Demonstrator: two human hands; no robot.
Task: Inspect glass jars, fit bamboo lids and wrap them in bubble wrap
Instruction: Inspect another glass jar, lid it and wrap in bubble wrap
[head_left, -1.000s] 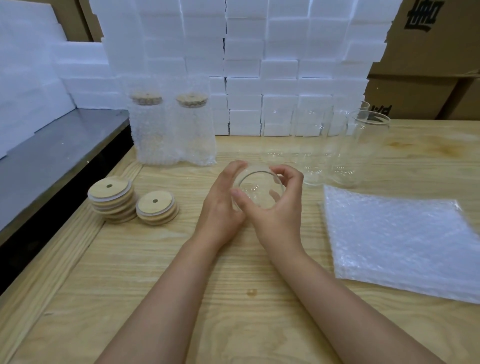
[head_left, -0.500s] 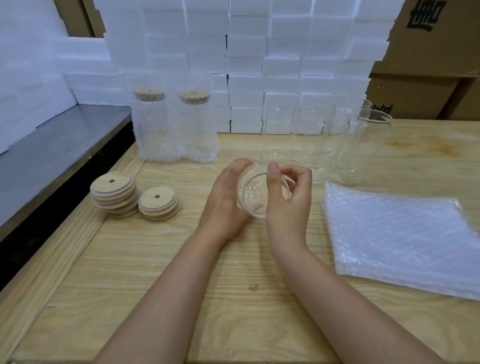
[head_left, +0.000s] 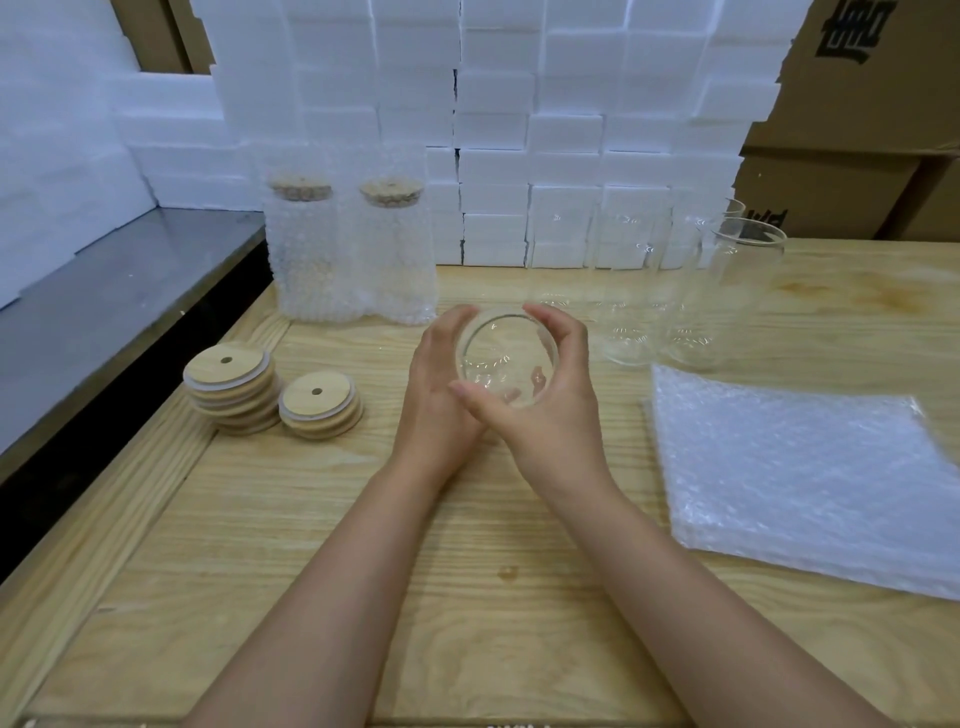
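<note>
Head view. A bare glass jar (head_left: 506, 361) is cradled between both hands just above the centre of the worktop (head_left: 322, 525), tipped so that its open mouth faces the camera; its long axis therefore runs roughly along the line of sight, from 6 towards 12 o'clock. The left hand (head_left: 441, 395) wraps the jar wall at 9 o'clock, and the right hand (head_left: 553, 410) wraps it from 3 o'clock round to 6 o'clock, thumb laid across the near rim. The fingers of both hands are curled closed on the glass; neither hand is free. This attitude suits the inspection step, with the interior and base presented to the eye.

The two stacks of bamboo lids (head_left: 275, 392) lie at 9 o'clock of the jar, near the left hand and well apart from the right, so the left hand is probably the one to fetch a lid. The pile of bubble wrap sheets (head_left: 810, 483) lies at 4 o'clock, beside the right forearm. Two wrapped jars (head_left: 350, 254) with lids fitted stand upright at 11 o'clock; several unwrapped jars (head_left: 675, 291) stand open-mouthed at 1 to 2 o'clock.

The surface is pale planked wood. Behind it rises a wall of white foam blocks (head_left: 519, 130), with cardboard cartons (head_left: 857, 130) at 2 o'clock and a dark metal shelf (head_left: 109, 301) at 10 o'clock.
</note>
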